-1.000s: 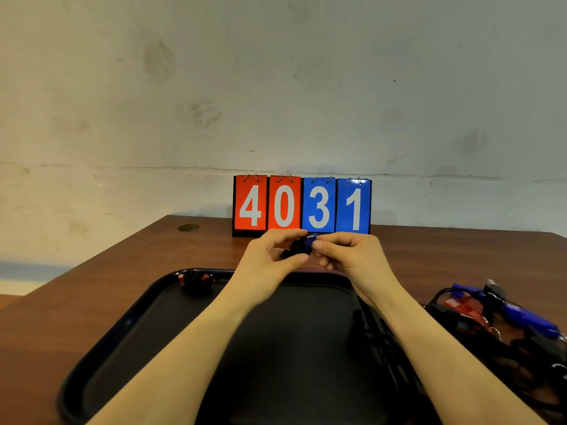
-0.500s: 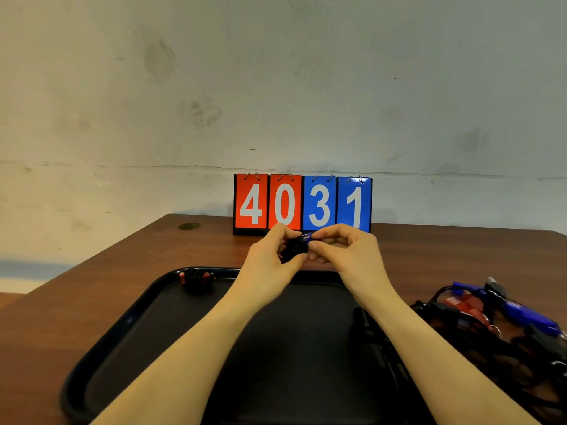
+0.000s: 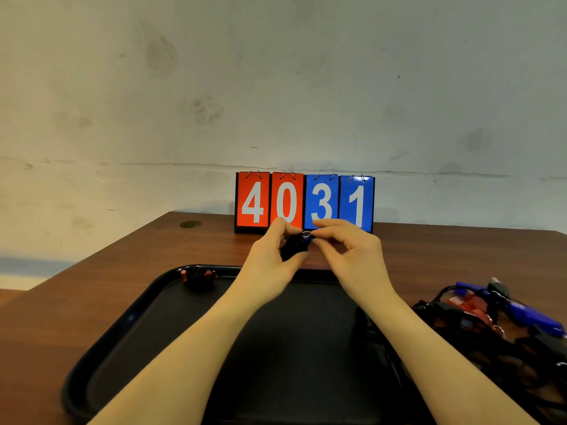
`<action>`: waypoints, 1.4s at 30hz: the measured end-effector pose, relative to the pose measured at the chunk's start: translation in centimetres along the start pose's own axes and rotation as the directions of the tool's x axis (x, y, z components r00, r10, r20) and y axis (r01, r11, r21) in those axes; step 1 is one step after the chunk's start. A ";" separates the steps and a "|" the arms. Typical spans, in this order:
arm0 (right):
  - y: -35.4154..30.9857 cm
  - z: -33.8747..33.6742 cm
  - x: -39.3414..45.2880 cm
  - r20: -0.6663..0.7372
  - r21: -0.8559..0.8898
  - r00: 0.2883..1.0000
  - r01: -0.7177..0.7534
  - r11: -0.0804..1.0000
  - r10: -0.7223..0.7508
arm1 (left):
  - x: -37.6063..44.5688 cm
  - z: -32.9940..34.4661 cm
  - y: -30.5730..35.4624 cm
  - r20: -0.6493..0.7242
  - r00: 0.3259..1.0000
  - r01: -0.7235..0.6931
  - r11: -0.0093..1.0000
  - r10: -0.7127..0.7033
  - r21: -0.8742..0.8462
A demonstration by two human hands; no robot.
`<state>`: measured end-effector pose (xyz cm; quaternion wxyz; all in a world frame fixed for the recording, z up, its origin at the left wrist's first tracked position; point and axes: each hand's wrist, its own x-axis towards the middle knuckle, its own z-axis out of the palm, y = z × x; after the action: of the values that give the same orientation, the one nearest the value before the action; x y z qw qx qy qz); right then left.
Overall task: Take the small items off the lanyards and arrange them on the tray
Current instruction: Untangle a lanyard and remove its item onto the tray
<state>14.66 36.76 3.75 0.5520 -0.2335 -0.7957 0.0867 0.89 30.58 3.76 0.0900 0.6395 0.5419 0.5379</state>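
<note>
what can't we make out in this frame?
- Small dark item, head view: both hands' grip covers it; shape unclear.
- Lanyard pile: tangled, cut off by the right edge; count unclear.
- Red-and-black item on the tray: too small to identify.

My left hand [image 3: 270, 265] is gripping a small dark item [image 3: 295, 247] above the black tray's [image 3: 129, 326] far rim, while my right hand [image 3: 349, 256] is pinching its metal ring [image 3: 306, 234]. A pile of lanyards [image 3: 497, 323] is lying right of the tray; a scoreboard [image 3: 303, 202] is showing 4031.
</note>
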 end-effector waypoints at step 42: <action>-0.4 -0.8 0.9 0.299 0.131 0.948 -0.155 0.979 0.110 | 0.4 0.3 -0.2 0.000 0.995 0.100 0.992 -0.100 -0.083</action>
<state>15.08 36.73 4.95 0.4385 -0.2283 -0.8415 0.2176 0.98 31.14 3.73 0.1422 0.6062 0.5505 0.5561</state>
